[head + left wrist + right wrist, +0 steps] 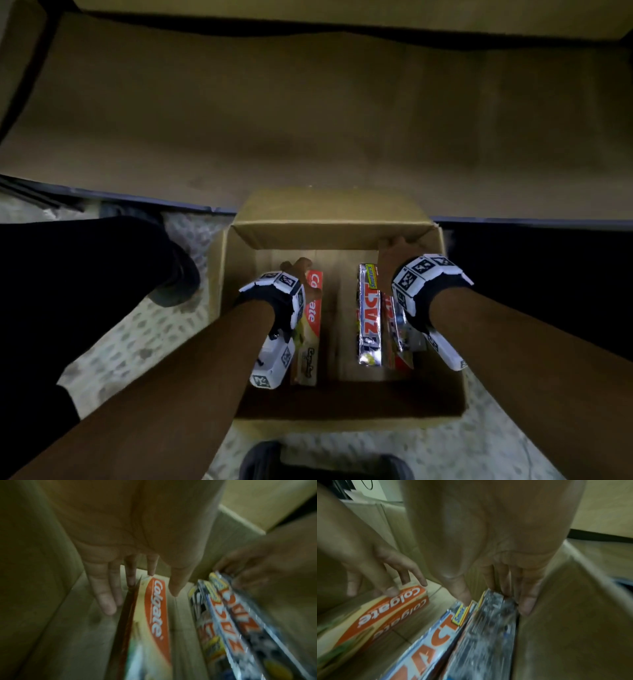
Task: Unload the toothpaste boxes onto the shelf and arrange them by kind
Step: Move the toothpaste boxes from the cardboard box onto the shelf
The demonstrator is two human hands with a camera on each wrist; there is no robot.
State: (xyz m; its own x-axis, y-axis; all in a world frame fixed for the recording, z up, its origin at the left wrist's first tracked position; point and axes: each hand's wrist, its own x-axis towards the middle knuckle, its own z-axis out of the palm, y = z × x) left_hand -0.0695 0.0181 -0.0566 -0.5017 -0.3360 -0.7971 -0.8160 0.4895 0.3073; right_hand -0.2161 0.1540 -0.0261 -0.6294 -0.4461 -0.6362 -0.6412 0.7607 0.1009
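Inside the carton (239,308), the left hand (291,274) is holding a wide grip, straight fingers straddling the far end of the Colgate box (313,308). The right hand (394,260), fingers also straight, is bracketing the far ends of the ZACT boxes (370,315).

Colgate box (310,308) left, Zact boxes (370,315) right

Dim, blurry – edges warped

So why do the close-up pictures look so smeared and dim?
Head view: dim, lines bowed by the wide lens, yet the ZACT box reads. Left wrist view: motion-smeared, Colgate box legible. Right wrist view: the silver box is blurred.
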